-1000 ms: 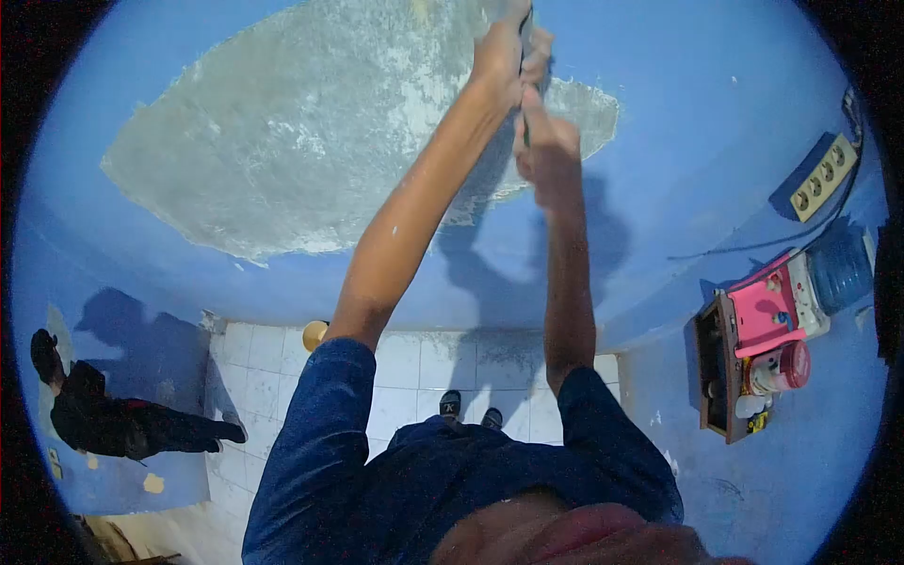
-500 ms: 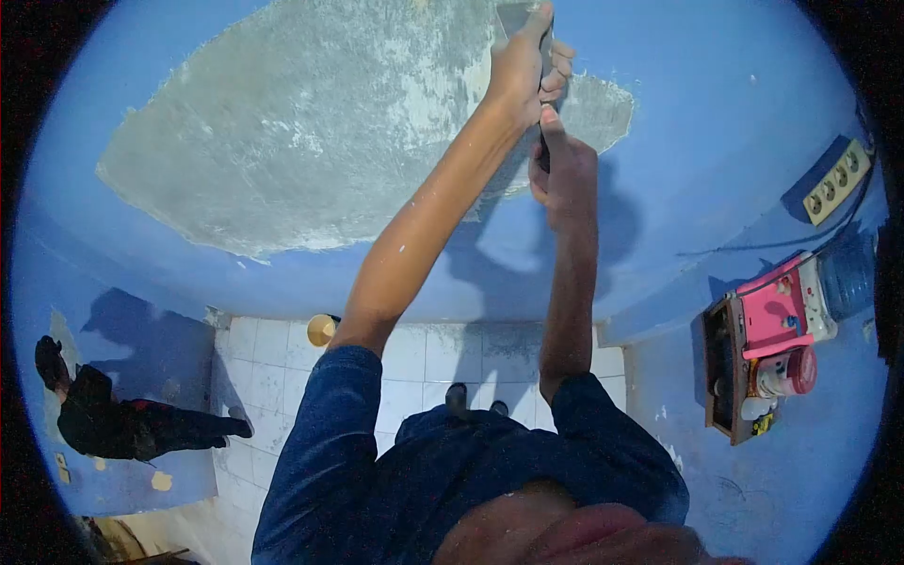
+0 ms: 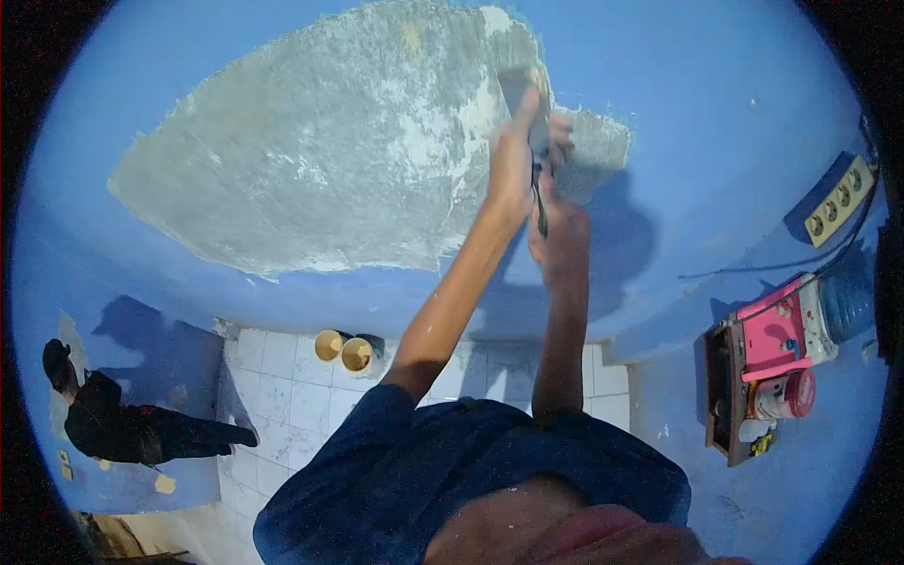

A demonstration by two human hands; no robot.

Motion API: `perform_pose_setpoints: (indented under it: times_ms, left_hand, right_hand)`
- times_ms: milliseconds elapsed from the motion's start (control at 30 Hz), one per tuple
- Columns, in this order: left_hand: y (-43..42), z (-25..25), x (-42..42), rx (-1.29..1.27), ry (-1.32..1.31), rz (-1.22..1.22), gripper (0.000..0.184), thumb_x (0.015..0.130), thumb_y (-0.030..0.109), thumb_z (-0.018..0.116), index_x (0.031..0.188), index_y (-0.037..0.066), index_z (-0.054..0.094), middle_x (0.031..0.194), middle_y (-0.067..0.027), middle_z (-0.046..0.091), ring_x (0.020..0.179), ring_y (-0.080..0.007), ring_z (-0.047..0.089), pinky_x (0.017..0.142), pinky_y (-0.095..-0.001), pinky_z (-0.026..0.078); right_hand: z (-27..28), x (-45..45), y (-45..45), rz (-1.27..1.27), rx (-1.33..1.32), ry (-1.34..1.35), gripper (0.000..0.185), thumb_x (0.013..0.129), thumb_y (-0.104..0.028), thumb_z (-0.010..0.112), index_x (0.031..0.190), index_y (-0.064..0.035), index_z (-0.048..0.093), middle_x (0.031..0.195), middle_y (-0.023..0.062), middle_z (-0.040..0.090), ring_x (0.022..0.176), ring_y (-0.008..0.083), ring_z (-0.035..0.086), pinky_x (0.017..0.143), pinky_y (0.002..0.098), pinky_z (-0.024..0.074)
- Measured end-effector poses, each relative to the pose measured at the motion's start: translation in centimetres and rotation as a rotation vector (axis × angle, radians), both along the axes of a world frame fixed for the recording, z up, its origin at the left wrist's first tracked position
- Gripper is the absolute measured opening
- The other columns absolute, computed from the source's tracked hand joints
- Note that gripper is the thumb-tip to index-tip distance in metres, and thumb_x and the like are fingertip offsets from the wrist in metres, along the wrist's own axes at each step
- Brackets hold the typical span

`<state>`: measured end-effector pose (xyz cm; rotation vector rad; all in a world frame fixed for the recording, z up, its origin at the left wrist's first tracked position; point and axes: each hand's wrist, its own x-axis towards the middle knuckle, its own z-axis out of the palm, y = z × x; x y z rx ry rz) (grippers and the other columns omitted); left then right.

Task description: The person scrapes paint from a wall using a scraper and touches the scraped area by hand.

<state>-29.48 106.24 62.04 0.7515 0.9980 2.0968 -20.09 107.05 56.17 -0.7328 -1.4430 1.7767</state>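
Note:
A scraper [image 3: 521, 87] with a wide metal blade and a dark handle is held against the blue wall [image 3: 697, 113], at the right part of a large grey bare patch [image 3: 330, 151]. My left hand [image 3: 515, 165] is closed round the scraper near its blade, with a finger stretched along it. Just below, my right hand [image 3: 562, 235] grips the dark handle. Both hands are slightly blurred.
Two yellowish buckets [image 3: 358, 354] stand on the white tiled floor [image 3: 309, 405] below the wall. At the left a person in dark clothes [image 3: 104, 424] stands by another wall. On the right are a power strip [image 3: 840, 202], a wooden cabinet [image 3: 723, 395] and a pink-fronted dispenser [image 3: 774, 339].
Both hands and the scraper have moved down the wall from the top edge of the view. The scraper's blade now shows more fully, and a second bucket has come into sight.

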Motion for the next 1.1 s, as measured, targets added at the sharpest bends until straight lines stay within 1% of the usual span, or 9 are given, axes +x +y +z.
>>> perform_pose_setpoints:
  times_ms: [100,233,400,700,800,900,967,1033,1100]
  left_hand:
    - [0.4,1.5,-0.3,0.035,0.037,0.034,0.046,0.095,0.041,0.049,0.083,-0.001,0.066,0.063,-0.0052,0.061,0.053,-0.0093,0.052,0.048,-0.0217,0.039]
    - [-0.3,0.3,0.2,-0.121,-0.015,0.032,0.05,0.094,0.042,0.051,0.08,-0.004,0.066,0.063,-0.0067,0.058,0.052,-0.0105,0.05,0.047,-0.0216,0.038]
    - [0.2,0.0,0.8,-0.048,-0.068,0.053,0.051,0.094,0.043,0.05,0.081,-0.004,0.066,0.066,-0.0063,0.057,0.056,-0.0097,0.051,0.044,-0.022,0.036]
    - [1.1,-1.0,1.9,0.054,-0.161,0.214,0.052,0.091,0.041,0.055,0.076,-0.008,0.062,0.052,-0.0065,0.053,0.038,-0.0123,0.045,0.034,-0.0221,0.032]
    - [1.0,-1.5,-0.2,-0.014,0.052,0.145,0.047,0.093,0.039,0.053,0.08,-0.005,0.064,0.067,-0.0069,0.061,0.047,-0.0099,0.05,0.041,-0.0214,0.04]
    - [2.2,0.3,-0.7,0.105,0.044,0.138,0.055,0.09,0.043,0.056,0.077,-0.01,0.063,0.047,-0.0082,0.052,0.035,-0.0115,0.042,0.035,-0.024,0.032]
    - [1.8,0.3,-1.3,0.098,0.11,0.116,0.052,0.09,0.041,0.057,0.079,-0.01,0.063,0.051,-0.0105,0.056,0.037,-0.0118,0.044,0.036,-0.0246,0.035]
    - [1.4,-0.4,-1.9,0.096,0.159,0.074,0.051,0.091,0.04,0.057,0.085,-0.01,0.063,0.056,-0.0113,0.059,0.041,-0.0124,0.048,0.04,-0.025,0.038]
    - [0.6,-2.1,-2.1,0.045,0.066,0.001,0.048,0.091,0.039,0.056,0.095,-0.009,0.061,0.07,-0.014,0.063,0.055,-0.0148,0.057,0.05,-0.0253,0.045]
  right_hand:
    - [0.8,-0.4,0.4,0.031,0.081,0.124,0.049,0.092,-0.045,0.054,0.06,-0.0091,0.049,0.05,-0.0024,0.043,0.04,0.0065,0.037,0.037,0.025,0.0276]
    - [0.3,-0.2,-1.2,0.035,-0.009,0.124,0.05,0.093,-0.045,0.053,0.06,-0.0081,0.05,0.048,-0.003,0.042,0.038,0.0072,0.037,0.036,0.0258,0.0273]
    - [0.3,1.4,-0.7,0.071,0.076,0.039,0.051,0.094,-0.045,0.05,0.059,-0.0082,0.05,0.047,-0.0027,0.042,0.037,0.0073,0.036,0.035,0.0252,0.0268]
    - [-1.4,1.7,-0.8,0.074,0.035,0.066,0.05,0.094,-0.043,0.052,0.058,-0.0087,0.051,0.048,-0.0017,0.043,0.038,0.0072,0.037,0.036,0.0254,0.0285]
    - [-1.1,0.2,-0.6,0.032,-0.009,0.092,0.045,0.093,-0.041,0.054,0.061,-0.0101,0.05,0.046,-0.0033,0.039,0.034,0.0048,0.029,0.033,0.0245,0.0176]
    - [-0.6,-1.5,0.7,0.014,0.068,0.211,0.042,0.094,-0.04,0.053,0.065,-0.0092,0.052,0.047,-0.0038,0.038,0.035,0.0048,0.031,0.034,0.024,0.0185]
    - [-4.2,-3.9,3.2,-0.102,0.396,0.221,0.044,0.093,-0.04,0.054,0.063,-0.0072,0.054,0.052,-0.0028,0.043,0.044,0.0066,0.04,0.041,0.0248,0.0285]
    - [-4.5,-4.2,2.5,-0.138,0.461,0.227,0.045,0.092,-0.04,0.055,0.062,-0.0062,0.055,0.054,-0.0025,0.046,0.048,0.0076,0.044,0.044,0.0257,0.0335]
    - [-4.3,-3.6,1.2,-0.113,0.269,0.23,0.046,0.092,-0.041,0.055,0.063,-0.0061,0.055,0.053,-0.0028,0.045,0.047,0.0076,0.043,0.044,0.0266,0.0337]
